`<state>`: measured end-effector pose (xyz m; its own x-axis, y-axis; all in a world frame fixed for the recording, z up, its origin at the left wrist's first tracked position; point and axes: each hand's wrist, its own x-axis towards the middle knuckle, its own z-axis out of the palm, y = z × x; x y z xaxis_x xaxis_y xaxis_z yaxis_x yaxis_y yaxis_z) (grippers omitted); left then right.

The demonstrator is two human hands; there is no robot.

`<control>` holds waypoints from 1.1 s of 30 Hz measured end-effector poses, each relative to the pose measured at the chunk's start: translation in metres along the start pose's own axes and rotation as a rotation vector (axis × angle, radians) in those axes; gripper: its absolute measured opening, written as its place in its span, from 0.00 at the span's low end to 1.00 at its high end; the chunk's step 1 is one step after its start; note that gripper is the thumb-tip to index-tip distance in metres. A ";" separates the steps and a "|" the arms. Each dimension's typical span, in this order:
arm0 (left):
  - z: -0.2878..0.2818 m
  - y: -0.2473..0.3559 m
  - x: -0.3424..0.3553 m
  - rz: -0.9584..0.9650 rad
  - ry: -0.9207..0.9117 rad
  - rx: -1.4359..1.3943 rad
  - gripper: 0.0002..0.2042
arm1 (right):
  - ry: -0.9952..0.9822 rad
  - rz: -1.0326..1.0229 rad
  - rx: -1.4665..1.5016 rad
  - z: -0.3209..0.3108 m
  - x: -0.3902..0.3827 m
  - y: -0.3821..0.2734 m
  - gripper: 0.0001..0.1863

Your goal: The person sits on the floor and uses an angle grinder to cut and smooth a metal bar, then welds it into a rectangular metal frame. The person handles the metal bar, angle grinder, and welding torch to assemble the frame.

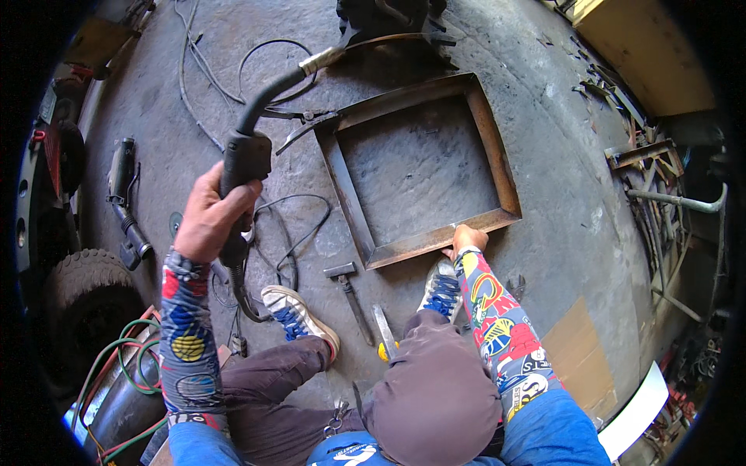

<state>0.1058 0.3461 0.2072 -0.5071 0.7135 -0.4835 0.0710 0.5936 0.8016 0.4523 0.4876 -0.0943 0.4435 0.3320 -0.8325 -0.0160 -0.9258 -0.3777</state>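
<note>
My left hand (208,217) is wrapped round the black handle of a welding torch (247,159), held up at the left with its curved neck and metal nozzle pointing away to the upper right. On the floor ahead lies a square frame of rusty angle steel (351,198). At its near side, my right hand (468,238) has its fingers closed on the steel edge, close to the near right corner. A clamp (307,116) with a cable sits by the frame's far left corner. Between my shoes lies a hammer (350,299), beside a metal strip with a yellow end (385,334).
Cables (202,116) loop across the concrete floor on the left. A black power tool (124,186), a tyre (93,291) and red and green hoses (124,349) lie further left. Scrap metal (660,202) and a cardboard piece (579,349) are at the right. A dark machine part (385,23) stands beyond the frame.
</note>
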 end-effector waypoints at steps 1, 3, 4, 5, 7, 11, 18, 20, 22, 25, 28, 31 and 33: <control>-0.006 0.013 -0.001 0.062 -0.042 -0.010 0.11 | 0.010 0.002 0.024 0.000 -0.001 -0.001 0.28; -0.016 0.034 -0.001 0.138 -0.099 0.043 0.13 | 0.024 -0.011 0.025 0.000 0.000 0.001 0.28; -0.018 0.040 0.001 0.168 -0.121 0.035 0.13 | -0.018 -0.015 0.014 -0.001 0.002 0.002 0.28; -0.014 0.039 0.002 0.099 -0.106 0.036 0.13 | -0.033 -0.016 0.034 -0.001 0.004 0.003 0.28; -0.003 0.027 0.011 0.095 -0.096 -0.016 0.14 | -0.024 -0.023 0.000 -0.001 0.007 0.005 0.29; 0.034 -0.030 0.030 -0.355 0.018 -0.226 0.13 | -0.011 -0.001 0.029 -0.001 0.006 0.005 0.30; 0.070 -0.074 0.063 -0.381 0.069 -0.392 0.12 | -0.057 -0.016 0.018 0.000 0.002 0.005 0.29; 0.079 -0.074 0.065 -0.398 0.055 -0.369 0.12 | -0.021 -0.018 0.014 0.000 0.002 0.006 0.29; 0.086 -0.073 0.067 -0.395 0.066 -0.321 0.12 | -0.016 -0.013 0.020 0.000 0.002 0.007 0.29; 0.090 -0.071 0.071 -0.423 0.074 -0.270 0.14 | -0.043 -0.015 0.004 0.001 0.004 0.008 0.30; 0.090 -0.067 0.077 -0.457 0.083 -0.210 0.17 | -0.032 -0.016 -0.015 0.001 0.007 0.010 0.30; 0.089 -0.061 0.084 -0.485 0.084 -0.188 0.17 | -0.013 -0.019 -0.022 0.001 0.009 0.011 0.30; 0.089 -0.059 0.084 -0.503 0.093 -0.163 0.18 | -0.014 -0.017 -0.024 0.002 0.009 0.012 0.30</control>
<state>0.1353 0.4044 0.0877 -0.5185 0.3157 -0.7947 -0.3308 0.7829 0.5269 0.4548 0.4803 -0.1070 0.4309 0.3498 -0.8318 0.0126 -0.9240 -0.3821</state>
